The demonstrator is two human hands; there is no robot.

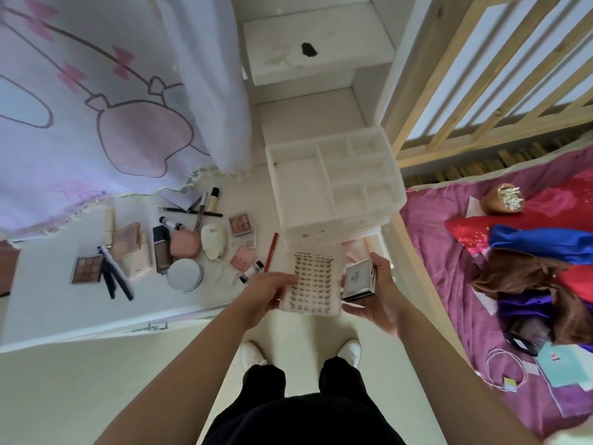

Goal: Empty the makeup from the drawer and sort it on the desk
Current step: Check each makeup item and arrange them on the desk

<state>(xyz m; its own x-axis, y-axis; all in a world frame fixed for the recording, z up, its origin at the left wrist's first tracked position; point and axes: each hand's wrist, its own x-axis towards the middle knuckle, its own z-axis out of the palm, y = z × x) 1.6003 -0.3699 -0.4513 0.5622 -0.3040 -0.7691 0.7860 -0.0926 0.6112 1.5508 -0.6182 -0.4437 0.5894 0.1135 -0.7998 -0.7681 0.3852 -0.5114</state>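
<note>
left hand (268,292) grips lash tray (313,282), right hand (377,292) holds boxed compact (359,279) (probably powder), lifted clear for sorting on the desk (64,303).

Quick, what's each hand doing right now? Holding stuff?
Left hand: holding the lash tray.
Right hand: holding the small silver box.

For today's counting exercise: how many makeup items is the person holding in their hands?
2. A clear lash tray in the left hand; a small silver box in the right hand. Anything beneath them would be hidden.
</note>
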